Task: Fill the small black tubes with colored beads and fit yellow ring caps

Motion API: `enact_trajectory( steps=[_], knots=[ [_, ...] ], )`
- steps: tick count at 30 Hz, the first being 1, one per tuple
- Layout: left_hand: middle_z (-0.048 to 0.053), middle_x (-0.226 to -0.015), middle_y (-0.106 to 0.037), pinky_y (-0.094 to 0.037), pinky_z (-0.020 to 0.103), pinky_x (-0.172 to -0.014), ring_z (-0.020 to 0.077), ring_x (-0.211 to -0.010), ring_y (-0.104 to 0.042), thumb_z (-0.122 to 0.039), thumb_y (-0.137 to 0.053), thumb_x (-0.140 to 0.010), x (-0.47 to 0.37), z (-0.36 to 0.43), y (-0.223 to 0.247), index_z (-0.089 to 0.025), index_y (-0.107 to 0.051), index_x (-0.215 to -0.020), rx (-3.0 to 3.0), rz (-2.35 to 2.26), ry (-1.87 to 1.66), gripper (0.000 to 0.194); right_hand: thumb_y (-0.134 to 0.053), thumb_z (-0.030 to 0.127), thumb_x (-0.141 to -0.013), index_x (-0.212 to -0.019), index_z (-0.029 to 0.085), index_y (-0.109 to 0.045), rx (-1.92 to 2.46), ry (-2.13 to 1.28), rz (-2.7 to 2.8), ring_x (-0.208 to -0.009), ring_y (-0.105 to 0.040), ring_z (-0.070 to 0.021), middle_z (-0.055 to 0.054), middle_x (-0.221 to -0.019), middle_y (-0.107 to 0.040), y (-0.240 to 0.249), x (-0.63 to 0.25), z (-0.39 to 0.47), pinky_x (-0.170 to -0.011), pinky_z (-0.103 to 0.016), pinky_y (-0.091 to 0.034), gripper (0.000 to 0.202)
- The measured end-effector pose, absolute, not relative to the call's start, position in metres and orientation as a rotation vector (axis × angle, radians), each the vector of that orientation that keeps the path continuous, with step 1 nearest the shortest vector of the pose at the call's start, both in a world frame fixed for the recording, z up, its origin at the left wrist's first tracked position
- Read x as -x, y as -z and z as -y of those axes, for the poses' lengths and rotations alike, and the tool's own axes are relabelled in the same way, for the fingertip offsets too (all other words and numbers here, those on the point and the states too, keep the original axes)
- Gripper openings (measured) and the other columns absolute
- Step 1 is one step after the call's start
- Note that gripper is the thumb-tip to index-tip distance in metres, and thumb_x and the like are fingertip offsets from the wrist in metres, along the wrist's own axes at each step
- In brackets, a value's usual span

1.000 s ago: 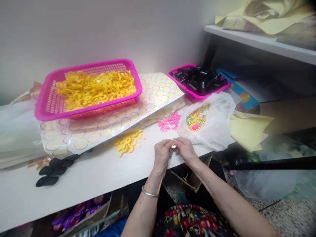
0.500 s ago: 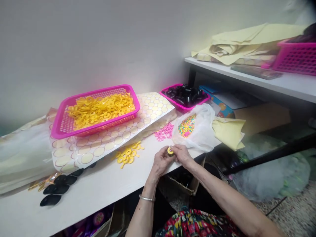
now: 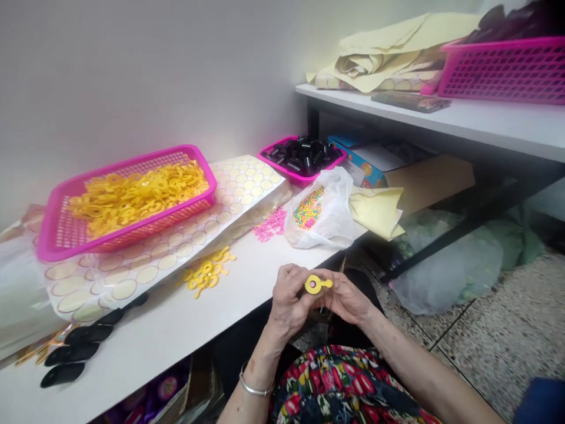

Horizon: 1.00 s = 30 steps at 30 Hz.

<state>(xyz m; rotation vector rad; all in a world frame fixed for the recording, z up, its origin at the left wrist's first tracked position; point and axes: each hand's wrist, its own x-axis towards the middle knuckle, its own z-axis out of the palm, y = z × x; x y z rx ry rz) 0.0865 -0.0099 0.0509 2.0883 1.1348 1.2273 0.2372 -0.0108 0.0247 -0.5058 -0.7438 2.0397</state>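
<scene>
A yellow plastic ring piece with a short tab (image 3: 314, 285) and a pink centre shows between my two hands, held up in front of my lap just off the table edge. My left hand (image 3: 289, 297) is closed around its left side. From the right, my right hand (image 3: 348, 297) has its fingers curled in at the tab. Whatever lies behind the ring is hidden by my fingers. On the table nearby lie a small pile of loose yellow ring pieces (image 3: 206, 271) and many small pink pieces (image 3: 270, 225).
A pink basket (image 3: 53, 232) of yellow pieces rests on sheets of round stickers (image 3: 152, 275). Behind are a pink basket of black parts (image 3: 304, 158) and a white bag (image 3: 338, 206) holding coloured beads. Black oval pieces (image 3: 71, 354) line the left front. A shelf (image 3: 498, 129) stands at right.
Both hands have drawn back from the table edge toward my body with the yellow piece, whose tab now shows pointing right. The view has swung to the right.
</scene>
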Motion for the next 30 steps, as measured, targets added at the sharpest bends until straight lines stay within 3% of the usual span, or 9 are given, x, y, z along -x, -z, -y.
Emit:
enact_trajectory(
  steps=[7, 13, 17, 21, 25, 30],
  knots=[
    [0.006, -0.079, -0.063, -0.042, 0.037, -0.075, 0.0192, -0.079, -0.051, -0.016, -0.056, -0.073, -0.110, 0.018, -0.052, -0.016, -0.060, -0.090, -2.404, -1.144, -1.143, 0.017, -0.064, 0.033, -0.076, -0.106, 0.016, -0.064, 0.722, -1.896, 0.952, -0.079, -0.056, -0.0126, -0.004, -0.089, -0.064, -0.020, -0.262, 0.018, -0.069, -0.024, -0.045, 0.034],
    [0.007, -0.085, -0.064, -0.041, 0.037, -0.076, 0.0194, -0.083, -0.050, -0.018, -0.053, -0.076, -0.123, 0.027, -0.052, -0.016, -0.060, -0.087, -2.474, -1.118, -1.065, 0.013, -0.077, 0.016, -0.057, -0.102, 0.016, -0.066, 0.736, -1.998, 0.963, -0.075, -0.058, -0.0113, -0.002, -0.087, -0.066, -0.012, -0.285, 0.016, -0.068, -0.022, -0.046, 0.046],
    [0.009, -0.086, -0.064, -0.040, 0.038, -0.076, 0.0210, -0.085, -0.049, -0.017, -0.049, -0.077, -0.130, 0.030, -0.047, -0.015, -0.060, -0.087, -2.531, -1.105, -0.989, 0.016, -0.077, 0.009, -0.052, -0.103, 0.016, -0.064, 0.743, -2.081, 0.975, -0.077, -0.058, -0.0119, -0.001, -0.085, -0.065, -0.018, -0.292, 0.014, -0.070, -0.023, -0.046, 0.053],
    [0.008, -0.082, -0.063, -0.040, 0.038, -0.076, 0.0206, -0.084, -0.049, -0.017, -0.046, -0.078, -0.135, 0.031, -0.043, -0.016, -0.061, -0.085, -2.538, -1.062, -0.928, 0.017, -0.075, 0.009, -0.049, -0.098, 0.014, -0.066, 0.722, -2.155, 0.927, -0.077, -0.057, -0.0137, -0.001, -0.080, -0.064, -0.021, -0.293, 0.014, -0.068, -0.024, -0.045, 0.050],
    [0.008, -0.082, -0.062, -0.039, 0.038, -0.077, 0.0200, -0.084, -0.049, -0.017, -0.045, -0.080, -0.137, 0.032, -0.037, -0.016, -0.061, -0.082, -2.492, -1.050, -0.891, 0.016, -0.074, 0.011, -0.048, -0.084, 0.013, -0.068, 0.769, -2.135, 0.840, -0.061, -0.052, -0.0098, 0.001, -0.069, -0.062, -0.014, -0.289, 0.016, -0.054, -0.020, -0.040, 0.037],
    [0.006, -0.077, -0.062, -0.039, 0.037, -0.079, 0.0186, -0.080, -0.050, -0.023, -0.050, -0.080, -0.126, 0.034, -0.027, -0.017, -0.061, -0.085, -2.310, -1.130, -0.840, 0.014, -0.074, 0.021, -0.056, -0.090, 0.012, -0.066, 0.774, -2.174, 0.832, -0.068, -0.054, -0.0121, -0.003, -0.078, -0.063, -0.004, -0.277, 0.019, -0.060, -0.023, -0.041, 0.036]
  ],
)
